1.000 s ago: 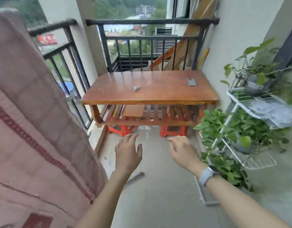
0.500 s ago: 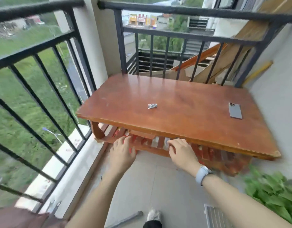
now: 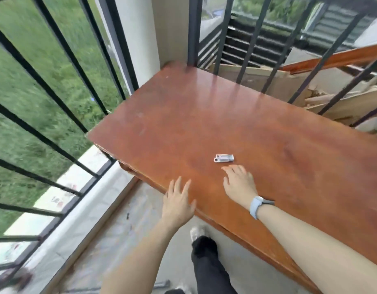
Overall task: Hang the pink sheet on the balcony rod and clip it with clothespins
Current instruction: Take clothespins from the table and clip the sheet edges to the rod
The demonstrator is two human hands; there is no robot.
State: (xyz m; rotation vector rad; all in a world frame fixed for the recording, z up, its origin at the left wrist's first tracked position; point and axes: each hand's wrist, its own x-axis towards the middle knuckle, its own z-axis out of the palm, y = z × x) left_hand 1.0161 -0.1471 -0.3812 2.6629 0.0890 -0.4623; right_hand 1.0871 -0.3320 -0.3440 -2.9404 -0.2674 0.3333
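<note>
A small silver clothespin (image 3: 223, 158) lies on the brown wooden table (image 3: 204, 115). My right hand (image 3: 239, 183), with a watch on its wrist, hovers over the tabletop, fingers spread, its fingertips just short of the clothespin. My left hand (image 3: 178, 201) is open above the table's near edge, to the left of the right hand. Both hands hold nothing. The pink sheet is out of view apart from a blurred reddish patch (image 3: 24, 279) at the bottom left corner.
Black balcony railing (image 3: 73, 60) runs along the left and behind the table (image 3: 242, 39). Wooden boards and cardboard (image 3: 331, 85) lie beyond the far railing. My leg and shoe (image 3: 201, 242) stand on the grey floor (image 3: 111, 240) beside the table.
I have stepped up to the table and the view has tilted down. Both hands have risen from below the table edge to over the top. The sheet has left the view.
</note>
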